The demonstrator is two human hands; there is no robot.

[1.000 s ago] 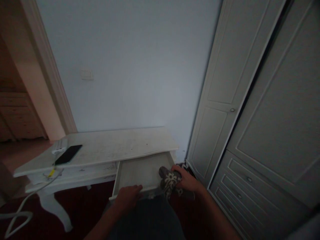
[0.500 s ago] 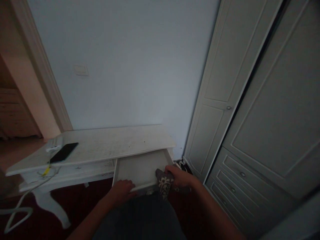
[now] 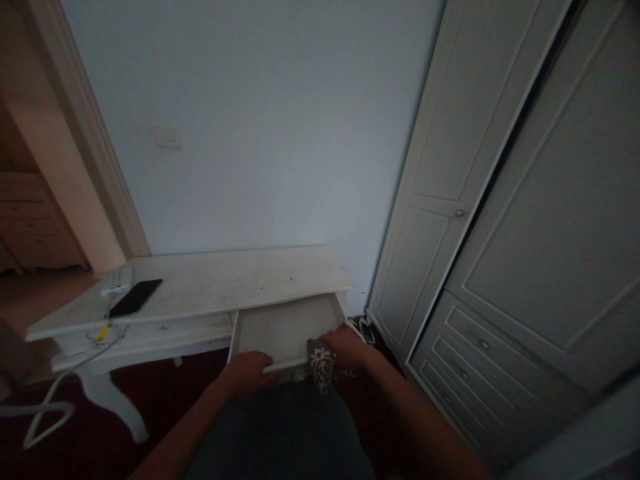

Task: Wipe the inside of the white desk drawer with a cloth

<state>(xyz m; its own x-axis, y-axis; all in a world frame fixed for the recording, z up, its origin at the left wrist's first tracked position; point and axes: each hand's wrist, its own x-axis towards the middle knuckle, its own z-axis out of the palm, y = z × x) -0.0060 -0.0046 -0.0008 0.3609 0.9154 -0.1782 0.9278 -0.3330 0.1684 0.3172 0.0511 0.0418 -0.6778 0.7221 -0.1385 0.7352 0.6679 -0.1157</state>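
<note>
A shallow white drawer is pulled out from the white table, and its inside looks bare. My left hand grips the left part of the drawer's front edge, fingers over the top. At the right end of that edge, my right hand is closed around a bunched grey cloth with a pale floral pattern. The cloth hangs down over the drawer front. Part of it is hidden inside the hand.
A dark phone and a white power strip lie at the table's left end, with a white cable trailing down. To the right stands a wardrobe with knobbed drawers. Dark and white items lie on the floor beside the table.
My right hand and the cloth have shifted slightly left along the drawer front. The drawer appears a little less far out. My left hand stays on its front edge.
</note>
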